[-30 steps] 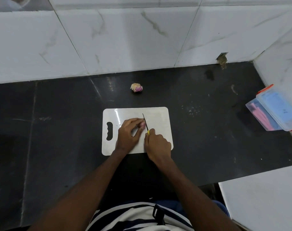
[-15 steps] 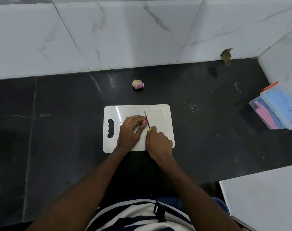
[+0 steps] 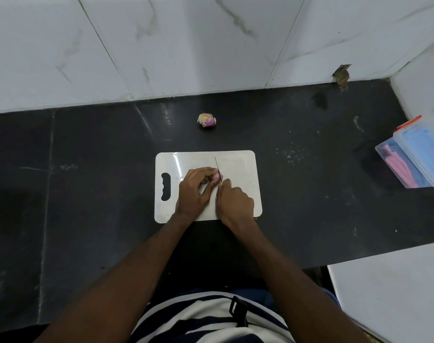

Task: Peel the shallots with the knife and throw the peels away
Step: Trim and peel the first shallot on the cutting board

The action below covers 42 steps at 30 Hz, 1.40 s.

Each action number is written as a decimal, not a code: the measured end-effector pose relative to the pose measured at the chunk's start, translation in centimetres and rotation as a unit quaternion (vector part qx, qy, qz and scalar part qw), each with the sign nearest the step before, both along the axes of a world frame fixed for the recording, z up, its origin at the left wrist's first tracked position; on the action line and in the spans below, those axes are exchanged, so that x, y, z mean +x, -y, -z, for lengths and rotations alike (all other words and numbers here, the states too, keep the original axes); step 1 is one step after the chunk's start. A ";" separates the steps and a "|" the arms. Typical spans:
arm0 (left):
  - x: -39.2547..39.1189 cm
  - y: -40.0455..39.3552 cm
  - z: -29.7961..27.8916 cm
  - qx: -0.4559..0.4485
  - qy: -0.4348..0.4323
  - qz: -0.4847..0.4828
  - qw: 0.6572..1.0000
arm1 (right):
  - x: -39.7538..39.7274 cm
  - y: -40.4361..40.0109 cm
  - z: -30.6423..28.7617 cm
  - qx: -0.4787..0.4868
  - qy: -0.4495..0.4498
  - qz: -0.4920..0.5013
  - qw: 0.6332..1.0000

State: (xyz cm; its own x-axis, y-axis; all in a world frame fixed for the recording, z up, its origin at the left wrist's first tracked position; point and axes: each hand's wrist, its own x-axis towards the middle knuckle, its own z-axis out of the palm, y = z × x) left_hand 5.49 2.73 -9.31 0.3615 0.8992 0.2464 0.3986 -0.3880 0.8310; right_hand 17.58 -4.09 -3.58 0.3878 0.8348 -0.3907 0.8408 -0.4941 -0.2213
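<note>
Head view down onto a black stone surface (image 3: 87, 194) backed by a white marble-tiled wall (image 3: 161, 45), with a white rectangular plastic cutting board (image 3: 238, 162) near the front edge, handle slot to the left. At the board's middle, a small pink-purple shallot (image 3: 218, 176), pinned under the curled fingertips of the left hand (image 3: 193, 191) and mostly hidden by them. Just right of it, a thin-bladed knife with a yellow handle (image 3: 217, 165), gripped in the closed right hand (image 3: 235, 204), tip pointing toward the wall, edge set against the shallot's right end, touching or very nearly so. Probably trimming an end or starting the skin; too small to tell which. Beyond the board's far edge and well apart, a second shallot (image 3: 207, 120) with papery tan skin partly on, lying on the bare surface. At the right edge of the surface, a clear plastic box with orange clips (image 3: 418, 159), holding pink and blue items. No bin or other place for peels in sight. Main risk: a nicked left fingertip, from the blade skidding off smooth round skin so close to the pinning fingers, or from too much downward force. Also a rolling shallot with any loosening of the pinch, and wasted flesh if cut too deep. Light loose peel apt to scatter off the board onto the dark surface.
</note>
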 end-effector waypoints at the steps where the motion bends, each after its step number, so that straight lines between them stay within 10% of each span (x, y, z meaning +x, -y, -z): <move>1: 0.0 0.0 0.0 0.000 0.000 -0.001 1.000 | 0.1 -0.5 0.1 0.003 -0.012 0.004 1.000; 35: -0.4 0.6 -1.9 -0.023 -0.034 -0.025 0.999 | -0.8 5.2 -1.6 -0.066 0.031 -0.014 0.997; 42: -0.5 1.5 -2.3 -0.149 0.062 -0.052 0.986 | 0.3 5.3 -2.1 -0.006 0.033 0.011 0.999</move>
State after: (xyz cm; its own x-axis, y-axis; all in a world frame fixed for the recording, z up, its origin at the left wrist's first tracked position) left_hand 5.01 1.19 -7.04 0.2475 0.9689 0.0025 0.3118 -0.0821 0.9466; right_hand 17.84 -9.40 -1.44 0.4322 0.8213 -0.3724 0.8420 -0.5154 -0.1595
